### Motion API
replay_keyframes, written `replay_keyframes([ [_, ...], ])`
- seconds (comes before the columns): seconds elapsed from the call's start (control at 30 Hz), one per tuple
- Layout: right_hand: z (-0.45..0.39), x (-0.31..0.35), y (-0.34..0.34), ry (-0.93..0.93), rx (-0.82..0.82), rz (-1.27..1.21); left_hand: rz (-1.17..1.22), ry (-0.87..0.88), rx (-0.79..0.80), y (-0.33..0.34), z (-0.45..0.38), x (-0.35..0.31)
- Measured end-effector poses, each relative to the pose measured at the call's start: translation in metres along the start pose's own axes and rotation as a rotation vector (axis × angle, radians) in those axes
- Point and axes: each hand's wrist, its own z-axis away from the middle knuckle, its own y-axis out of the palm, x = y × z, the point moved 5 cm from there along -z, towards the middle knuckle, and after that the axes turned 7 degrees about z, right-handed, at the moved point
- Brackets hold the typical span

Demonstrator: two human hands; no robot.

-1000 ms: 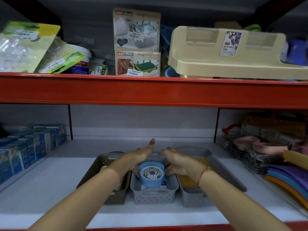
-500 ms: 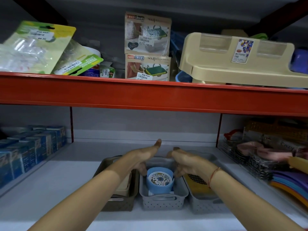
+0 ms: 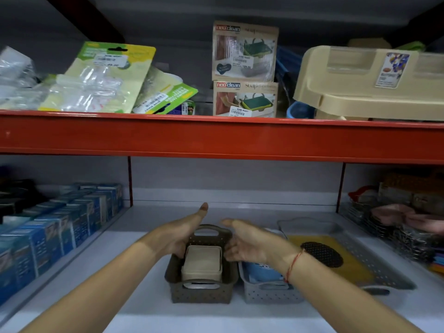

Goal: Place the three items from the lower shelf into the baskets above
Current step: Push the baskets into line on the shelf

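Observation:
A brown perforated basket (image 3: 200,293) stands on the white shelf (image 3: 144,306) and holds a beige square item (image 3: 203,263). To its right, a small grey basket (image 3: 269,294) holds a blue item (image 3: 260,272). Further right, a wide grey tray basket (image 3: 386,280) holds a yellow item (image 3: 353,270) with a dark perforated oval (image 3: 322,254). My left hand (image 3: 182,234) lies against the brown basket's left wall with its thumb raised. My right hand (image 3: 249,243) is spread against the basket's right wall, and its forearm covers part of the small grey basket.
Blue boxes (image 3: 55,234) line the shelf's left side. Wire racks with pink items (image 3: 403,224) fill the right. The red shelf beam (image 3: 216,138) above carries packets, two soap holder boxes (image 3: 245,70) and a beige plastic rack (image 3: 370,82).
Both hands have moved left, from the sides of the small grey basket to the sides of the brown basket. The view has shifted left with them.

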Motion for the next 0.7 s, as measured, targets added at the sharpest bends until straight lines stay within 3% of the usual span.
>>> replay_keyframes([
  [0.33,-0.016,-0.006,0.014,0.102,0.014,0.02,0.039,-0.083,0.003,-0.001,-0.005,0.014],
  [0.7,-0.024,-0.01,0.011,0.09,-0.003,0.027,0.035,-0.077,-0.003,-0.001,-0.002,0.015],
])
